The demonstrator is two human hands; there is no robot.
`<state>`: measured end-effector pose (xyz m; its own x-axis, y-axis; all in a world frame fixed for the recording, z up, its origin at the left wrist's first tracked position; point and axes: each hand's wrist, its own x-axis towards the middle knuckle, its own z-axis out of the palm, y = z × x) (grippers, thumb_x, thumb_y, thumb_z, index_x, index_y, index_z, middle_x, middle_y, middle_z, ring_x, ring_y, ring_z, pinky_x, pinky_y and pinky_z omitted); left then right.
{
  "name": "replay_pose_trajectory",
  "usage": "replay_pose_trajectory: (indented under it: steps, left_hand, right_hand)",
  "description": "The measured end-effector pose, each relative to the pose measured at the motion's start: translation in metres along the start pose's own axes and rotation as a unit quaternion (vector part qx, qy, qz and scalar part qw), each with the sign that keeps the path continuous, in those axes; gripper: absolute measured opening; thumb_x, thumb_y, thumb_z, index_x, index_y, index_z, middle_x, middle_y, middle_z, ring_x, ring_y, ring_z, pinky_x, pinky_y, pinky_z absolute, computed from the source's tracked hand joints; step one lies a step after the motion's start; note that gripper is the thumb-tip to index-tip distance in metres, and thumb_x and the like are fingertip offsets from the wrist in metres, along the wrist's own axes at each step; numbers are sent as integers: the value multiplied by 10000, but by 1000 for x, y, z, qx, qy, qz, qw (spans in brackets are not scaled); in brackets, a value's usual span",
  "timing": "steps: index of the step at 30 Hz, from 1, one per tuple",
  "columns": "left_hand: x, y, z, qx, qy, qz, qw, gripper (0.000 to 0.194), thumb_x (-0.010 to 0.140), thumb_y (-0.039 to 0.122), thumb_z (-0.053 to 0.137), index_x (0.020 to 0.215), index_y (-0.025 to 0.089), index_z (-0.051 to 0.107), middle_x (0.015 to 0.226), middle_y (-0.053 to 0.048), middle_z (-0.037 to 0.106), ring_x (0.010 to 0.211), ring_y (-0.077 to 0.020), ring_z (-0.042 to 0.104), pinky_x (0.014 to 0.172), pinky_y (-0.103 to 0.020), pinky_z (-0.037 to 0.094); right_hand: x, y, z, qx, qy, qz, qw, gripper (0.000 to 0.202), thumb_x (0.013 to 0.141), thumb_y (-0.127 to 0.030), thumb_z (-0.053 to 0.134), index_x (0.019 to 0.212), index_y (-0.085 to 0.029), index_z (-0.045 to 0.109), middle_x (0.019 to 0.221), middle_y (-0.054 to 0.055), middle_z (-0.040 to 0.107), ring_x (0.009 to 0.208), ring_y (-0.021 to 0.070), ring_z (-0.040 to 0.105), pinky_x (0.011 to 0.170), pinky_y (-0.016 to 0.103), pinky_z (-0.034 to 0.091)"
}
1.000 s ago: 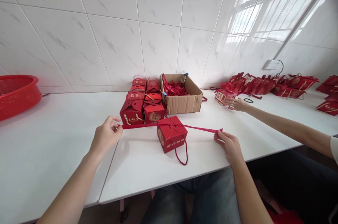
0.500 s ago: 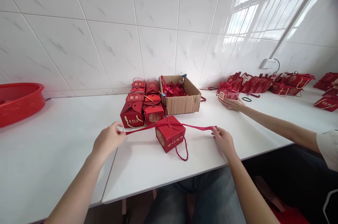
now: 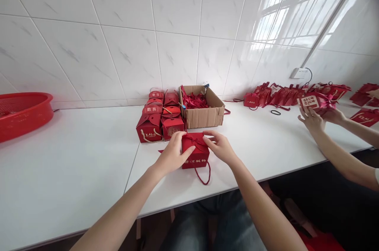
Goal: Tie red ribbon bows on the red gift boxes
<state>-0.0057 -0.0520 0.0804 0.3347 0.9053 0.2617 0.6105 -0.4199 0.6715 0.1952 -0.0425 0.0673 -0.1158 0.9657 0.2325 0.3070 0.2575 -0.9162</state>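
Note:
A small red gift box (image 3: 196, 160) with gold lettering stands on the white table in front of me. A red ribbon (image 3: 194, 140) is tied across its top, and one ribbon tail sticks out behind my left wrist. From the front hangs a dark red cord handle (image 3: 205, 183), lying on the table. My left hand (image 3: 174, 152) grips the box's left side, thumb over the front top edge and fingers behind. At the right top edge, my right hand (image 3: 220, 147) closes on the box with bent fingers; its fingertips lie near the ribbon.
Behind stand stacked red boxes (image 3: 150, 126) and an open cardboard box (image 3: 205, 117) of red ribbons. A red plastic basket (image 3: 35, 115) is at far left. On the right, a co-worker's hands (image 3: 314, 120) hold another red box, before a row of red boxes (image 3: 280, 94).
Both my hands have let go of the outstretched ribbon ends and come inward onto the box, which has turned slightly. The co-worker has lifted a box and moved it right.

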Motion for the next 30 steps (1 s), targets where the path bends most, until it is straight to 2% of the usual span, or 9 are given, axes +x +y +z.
replay_pose_trajectory:
  steps: [3,5,8,11,13,17,21,27,30]
  left_hand:
    - [3,-4,-10,7,-42,36,998,397,845,497,502,1163,260,477,1335,-85,410,1200,-248,476,965,-392,450]
    - [5,-4,-17,24,-55,51,997,348,815,514,538,1032,242,514,1221,-79,466,1116,-240,510,939,-396,460]
    - [9,-2,-21,45,-51,36,997,325,809,541,525,850,221,486,1043,-61,492,993,-223,531,878,-408,482]
    - [12,-2,-19,29,-54,14,998,308,858,513,441,783,215,456,1042,-56,493,878,-191,558,801,-390,504]
    - [12,-3,-17,13,-54,14,998,289,875,475,419,759,212,449,1118,-67,500,903,-193,574,791,-372,503]
    - [9,-3,-15,15,-52,36,998,251,899,410,393,739,216,403,1230,-83,503,1144,-235,524,894,-367,460]
    - [6,-3,-12,39,-51,46,997,218,914,350,346,733,228,337,1257,-115,506,1304,-243,409,962,-377,413]
    - [7,-1,-12,55,-73,44,995,206,898,306,344,708,233,311,1265,-128,518,1358,-246,347,941,-366,419]
    - [7,0,-12,55,-64,40,996,205,896,309,341,708,231,322,1266,-126,516,1326,-255,392,915,-362,433]
  right_hand:
    - [-16,-2,-6,-32,22,16,999,410,734,-468,657,1044,-212,578,1136,89,614,833,189,655,686,319,532]
    - [-22,-4,-10,-65,26,38,997,393,703,-511,675,911,-198,559,1004,64,624,710,155,621,611,292,491]
    - [-23,-5,-13,-90,-41,70,993,417,755,-592,580,688,-189,495,681,2,548,573,117,492,527,259,384]
    - [-21,-6,-12,-62,-110,52,991,480,815,-605,484,581,-190,427,553,-28,425,518,97,384,498,250,314]
    - [-19,-6,-10,-41,-104,32,993,482,824,-601,474,575,-194,403,538,-33,401,498,92,365,482,247,299]
    - [-14,-4,-11,-32,-74,24,996,453,835,-586,475,611,-199,407,535,-41,395,479,89,360,458,238,291]
    - [-10,5,-16,33,-146,30,988,410,846,-571,478,692,-194,440,623,-38,431,505,82,389,463,226,328]
    - [-9,12,-21,65,-172,10,983,420,829,-564,518,672,-180,450,760,-18,450,534,64,414,478,216,359]
    - [-7,13,-22,72,-174,20,982,424,825,-577,520,690,-178,473,732,-7,530,522,69,431,481,214,346]
